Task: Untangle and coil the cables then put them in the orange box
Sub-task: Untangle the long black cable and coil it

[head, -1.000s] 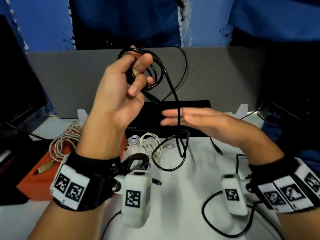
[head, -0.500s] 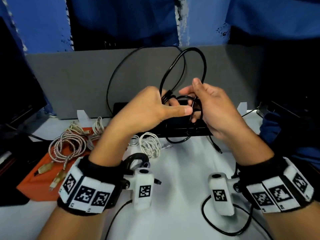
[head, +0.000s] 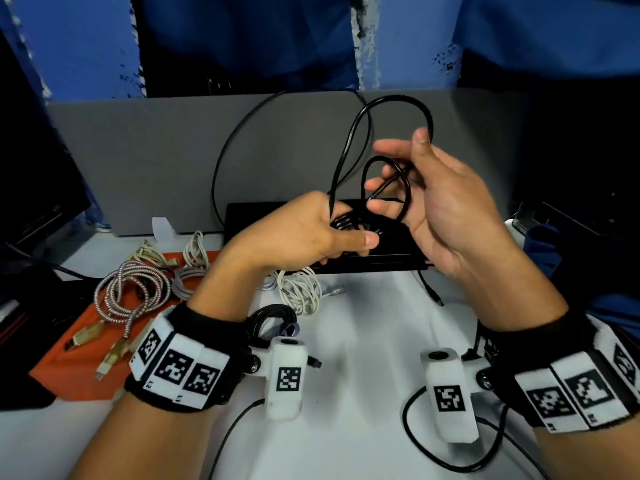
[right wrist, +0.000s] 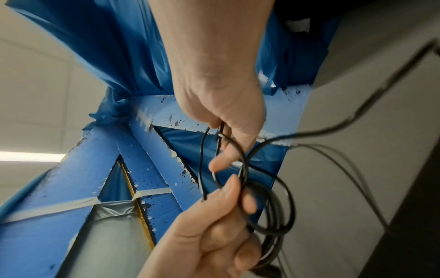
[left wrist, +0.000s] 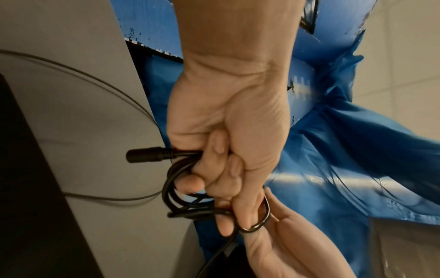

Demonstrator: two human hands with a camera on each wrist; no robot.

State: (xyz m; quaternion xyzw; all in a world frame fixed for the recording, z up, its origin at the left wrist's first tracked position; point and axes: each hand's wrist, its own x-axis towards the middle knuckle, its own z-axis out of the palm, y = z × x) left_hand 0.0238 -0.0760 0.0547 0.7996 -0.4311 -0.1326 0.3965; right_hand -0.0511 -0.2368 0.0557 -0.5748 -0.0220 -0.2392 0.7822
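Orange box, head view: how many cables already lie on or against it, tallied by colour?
Silver braided cable: 1
Beige cable: 1
White cable: 1
Grey cable: 1
Total at the orange box: 4

Both hands are up over the middle of the worktop (head: 346,445), the left hand (head: 301,233) lower and to the left, the right hand (head: 446,202) higher and just beside it, with the cable (head: 349,143) looping up between and behind them. Behind the hands a board (head: 138,161) stands across the back. Far left sits the box (head: 69,372), coiled cables (head: 131,292) lying on it or in it, hard to tell which. Between the box and the hands, another bundle (head: 298,289) lies on the worktop.
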